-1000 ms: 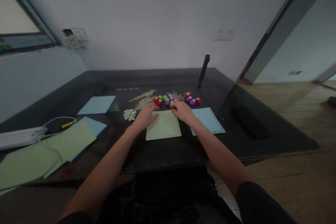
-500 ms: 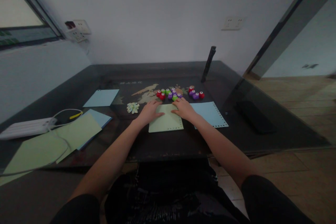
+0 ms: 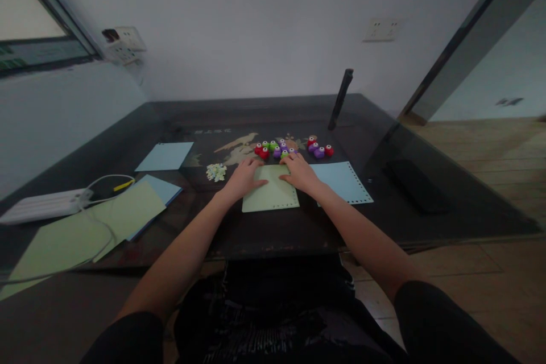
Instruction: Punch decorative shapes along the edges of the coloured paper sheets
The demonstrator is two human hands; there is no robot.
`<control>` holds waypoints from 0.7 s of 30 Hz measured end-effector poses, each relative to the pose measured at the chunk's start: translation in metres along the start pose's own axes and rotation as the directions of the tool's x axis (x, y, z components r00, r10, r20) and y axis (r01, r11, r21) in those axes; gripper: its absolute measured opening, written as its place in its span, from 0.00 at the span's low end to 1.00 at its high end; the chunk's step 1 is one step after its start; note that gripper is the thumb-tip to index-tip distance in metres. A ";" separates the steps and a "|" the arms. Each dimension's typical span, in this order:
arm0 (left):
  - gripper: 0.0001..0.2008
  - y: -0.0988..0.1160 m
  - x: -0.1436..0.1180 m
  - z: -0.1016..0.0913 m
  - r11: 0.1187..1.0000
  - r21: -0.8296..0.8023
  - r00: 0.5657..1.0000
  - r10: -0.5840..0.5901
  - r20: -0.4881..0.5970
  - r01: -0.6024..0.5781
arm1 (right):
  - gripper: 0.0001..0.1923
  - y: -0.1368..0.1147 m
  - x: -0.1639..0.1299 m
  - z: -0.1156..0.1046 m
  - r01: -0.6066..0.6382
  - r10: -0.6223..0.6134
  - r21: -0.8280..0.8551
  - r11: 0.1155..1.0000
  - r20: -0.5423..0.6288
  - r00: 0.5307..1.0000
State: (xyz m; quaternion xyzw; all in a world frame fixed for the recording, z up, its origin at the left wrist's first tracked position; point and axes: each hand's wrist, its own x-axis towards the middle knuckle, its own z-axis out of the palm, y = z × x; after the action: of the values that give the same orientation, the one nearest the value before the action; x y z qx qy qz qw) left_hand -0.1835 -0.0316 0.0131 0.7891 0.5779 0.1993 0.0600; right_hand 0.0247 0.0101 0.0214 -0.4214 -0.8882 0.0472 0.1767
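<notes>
A pale green sheet of paper [image 3: 271,196] with a row of holes along its near edge lies flat on the dark table. My left hand [image 3: 244,178] rests on its far left corner, thumb spread away from the fingers. Across from it, my right hand [image 3: 299,173] lies on the far right corner, its thumb also apart. Just beyond the hands sit several small round red, green and purple pieces [image 3: 277,151] with white tops. To the left of my left hand is a heap of tiny pale pieces [image 3: 216,172].
A blue punched sheet [image 3: 344,182] lies under my right forearm. Another blue sheet [image 3: 165,156] is at the left, above overlapping green sheets [image 3: 70,236], a white power strip [image 3: 45,205] and its cable. A black slab [image 3: 418,186] lies right; a black post [image 3: 341,99] stands behind.
The view has tipped slightly, so the table sits a little higher in the picture. Both hands stay on the green sheet with hardly any change.
</notes>
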 end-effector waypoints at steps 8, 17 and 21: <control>0.23 0.006 0.000 -0.005 0.999 -0.013 0.999 -0.053 -0.005 0.053 | 0.11 0.001 0.002 -0.005 -0.168 0.166 0.174 0.970 0.027 0.986; 0.25 0.002 0.002 -0.004 0.996 -0.085 0.996 -0.043 -0.076 0.036 | 0.07 0.012 0.005 -0.003 -0.223 0.204 0.431 0.874 0.091 0.975; 0.34 -0.005 0.006 -0.008 0.949 -0.293 0.968 -0.173 -0.181 0.114 | 0.05 0.017 0.006 -0.003 -0.218 0.205 0.620 0.754 0.094 0.974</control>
State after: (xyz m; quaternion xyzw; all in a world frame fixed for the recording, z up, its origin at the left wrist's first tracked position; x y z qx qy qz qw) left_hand -0.1890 -0.0252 0.0206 0.7035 0.6031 0.3543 0.1257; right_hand 0.0350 0.0254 0.0222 -0.4360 -0.7701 0.3633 0.2913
